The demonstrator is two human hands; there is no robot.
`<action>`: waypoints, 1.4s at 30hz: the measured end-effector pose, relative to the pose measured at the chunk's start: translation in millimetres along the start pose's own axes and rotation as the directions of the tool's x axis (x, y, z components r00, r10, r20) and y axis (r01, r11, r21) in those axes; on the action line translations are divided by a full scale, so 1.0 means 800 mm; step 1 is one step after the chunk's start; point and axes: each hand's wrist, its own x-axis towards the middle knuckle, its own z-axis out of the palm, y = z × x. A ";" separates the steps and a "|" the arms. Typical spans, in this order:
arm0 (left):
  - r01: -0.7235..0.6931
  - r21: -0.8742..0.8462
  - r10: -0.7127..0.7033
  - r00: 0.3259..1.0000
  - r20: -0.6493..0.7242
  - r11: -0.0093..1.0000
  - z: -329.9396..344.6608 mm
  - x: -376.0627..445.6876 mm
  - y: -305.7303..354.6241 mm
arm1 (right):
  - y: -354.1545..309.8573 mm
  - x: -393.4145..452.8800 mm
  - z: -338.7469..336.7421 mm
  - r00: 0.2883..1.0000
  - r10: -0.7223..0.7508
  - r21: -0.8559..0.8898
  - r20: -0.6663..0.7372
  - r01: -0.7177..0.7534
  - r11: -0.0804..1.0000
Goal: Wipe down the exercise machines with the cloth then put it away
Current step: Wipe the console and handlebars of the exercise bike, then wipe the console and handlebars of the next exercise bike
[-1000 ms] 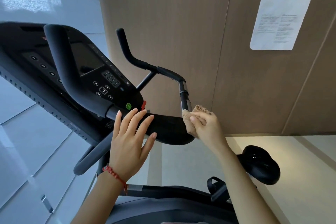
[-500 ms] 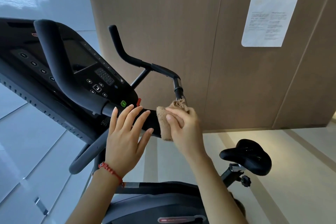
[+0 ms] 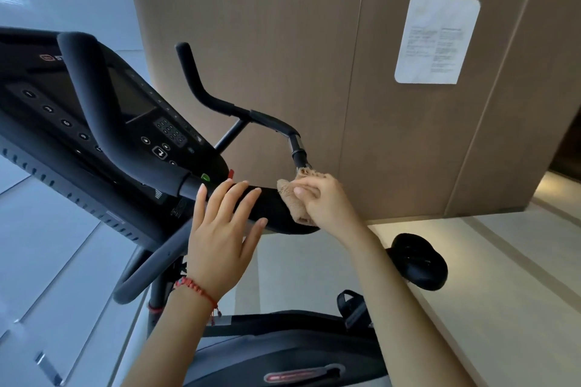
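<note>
Tan terry cloth point(image 3: 294, 198), bunched into a wad, sits just right of the frame's centre, pressed under my right hand point(image 3: 327, 201) against the rounded black pad point(image 3: 270, 210) of the exercise machine. My right fingers are curled closed around the wad, the thumb pinning it from the front. My left hand point(image 3: 220, 229) lies flat at centre, fingers spread and gripping nothing, their tips resting on the same pad just left of the cloth.

I judge the step in hand to be wiping this pad and the handlebar point(image 3: 220, 104) that rises from it toward the upper middle. To do it well I should keep the cloth flat against the curve, not balled, draw it in long overlapping passes toward my left fingers, then move that hand clear so the patch under it gets wiped too. The thin post point(image 3: 297, 151) just above the cloth needs a wrap-around stroke.

Further out, the console point(image 3: 151, 122) with its screen and keys fills the left; light pressure there would avoid pushing buttons. A black saddle point(image 3: 418, 264) shows at lower right, and a paper notice point(image 3: 437, 38) hangs on the wooden wall at upper right.
</note>
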 end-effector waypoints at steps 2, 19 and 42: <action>0.008 -0.011 -0.008 1.000 -0.008 1.000 -0.001 0.000 0.002 | 0.005 -0.017 -0.004 1.000 -0.024 -0.027 -0.001 0.024 0.999; 0.104 0.001 -0.104 0.994 -0.032 0.995 0.000 -0.002 0.021 | 0.111 -0.044 0.008 0.956 -0.033 0.243 -0.293 0.108 0.964; -0.015 -0.269 0.160 0.836 0.525 0.963 0.242 -0.070 0.441 | 0.425 -0.296 -0.356 0.899 0.410 -0.337 -0.152 -0.437 0.834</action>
